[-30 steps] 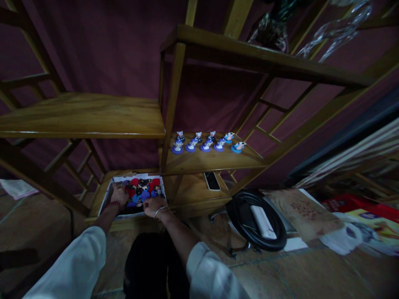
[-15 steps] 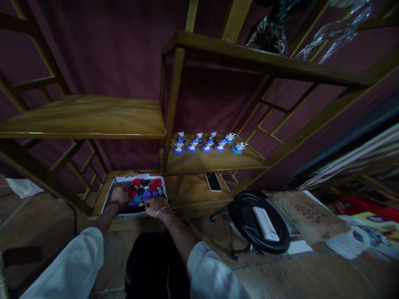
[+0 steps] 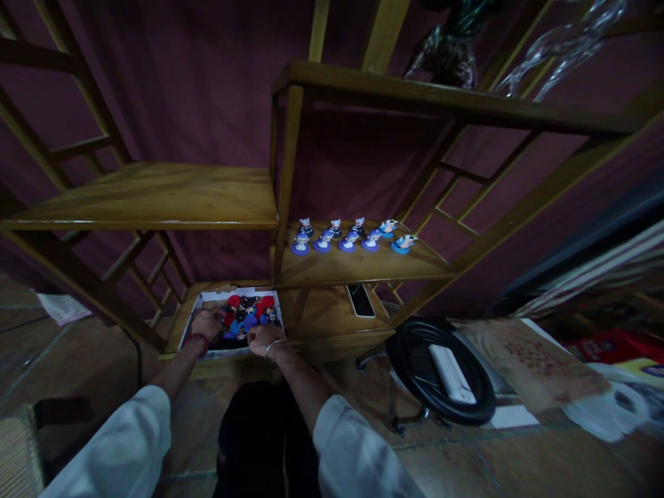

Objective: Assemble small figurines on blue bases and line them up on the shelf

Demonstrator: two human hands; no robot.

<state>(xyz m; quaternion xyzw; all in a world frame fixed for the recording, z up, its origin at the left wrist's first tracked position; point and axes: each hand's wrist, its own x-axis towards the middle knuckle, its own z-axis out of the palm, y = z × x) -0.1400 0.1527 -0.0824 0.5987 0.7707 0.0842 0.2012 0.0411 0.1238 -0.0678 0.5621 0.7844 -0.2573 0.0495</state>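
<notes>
A shallow white-rimmed box (image 3: 281, 315) sits on the lowest shelf, holding a jumble of small red, blue and dark figurines (image 3: 247, 311). My left hand (image 3: 207, 323), with a red bead bracelet at the wrist, reaches over the box's left side. Its fingers curl down at the figurines. My right hand (image 3: 263, 339), wearing a silver bangle, is at the box's front right, thumb and fingers drawn together beside the blue pieces. Whatever either hand grips is hidden or too small to make out.
On the middle shelf stand two rows of figurines: several purple-based ones (image 3: 348, 242), grey-eared ones (image 3: 335, 227) and two blue-based ones (image 3: 403, 243). A phone (image 3: 360, 301) lies on the lower shelf. A black stool (image 3: 480, 408) holding a white box (image 3: 452, 373) stands at right.
The view has shifted slightly, so the shelves and box appear a little further right. Both hands stay at the box, with only slight finger movement.
</notes>
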